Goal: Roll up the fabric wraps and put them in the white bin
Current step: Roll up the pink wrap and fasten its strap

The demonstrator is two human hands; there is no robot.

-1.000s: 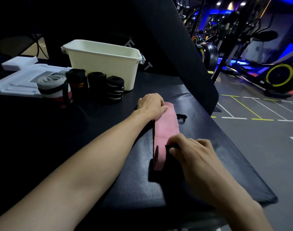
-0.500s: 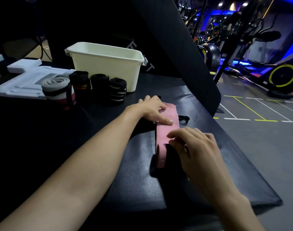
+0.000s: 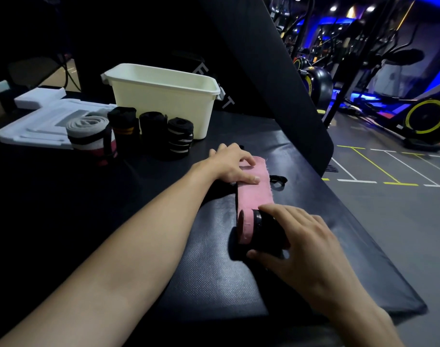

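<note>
- Pink fabric wrap with a black hook-and-loop end (image 3: 254, 194) lies flat on the black textured padded bench top (image 3: 209, 259). Its long axis runs straight away from me, from the roll near my right hand to the frayed far end by my left.
- My right hand (image 3: 299, 246) is curled round the rolled-up portion, thumb underneath on the near side, fingers over the top. That is a real grasp on the roll.
- My left hand (image 3: 232, 165) is further out, fingers laid straight across the unrolled tail, pinning it flat. It presses and does not grasp.
- Key relation as I read it: the remaining strip runs forward from the roll toward the left hand, so the roll has to travel away from me along that axis. The left hand sits in its path and will need to lift or retreat.
- A small black elastic loop (image 3: 277, 181) trails off the right edge near the far end, a possible snag.
- White rectangular plastic bin (image 3: 164, 101) stands further back and to the left, well apart from the roll. The left hand is nearer it.
- Four rolled wraps stand in front of the bin: one grey roll with dark bands (image 3: 89, 136) and three black rolls (image 3: 154, 131). None is in the bin that I can see.
- White moulded foam tray (image 3: 36, 126) far left. Dim gym room, exercise bikes (image 3: 424, 116) and marked floor lines to the right.
</note>
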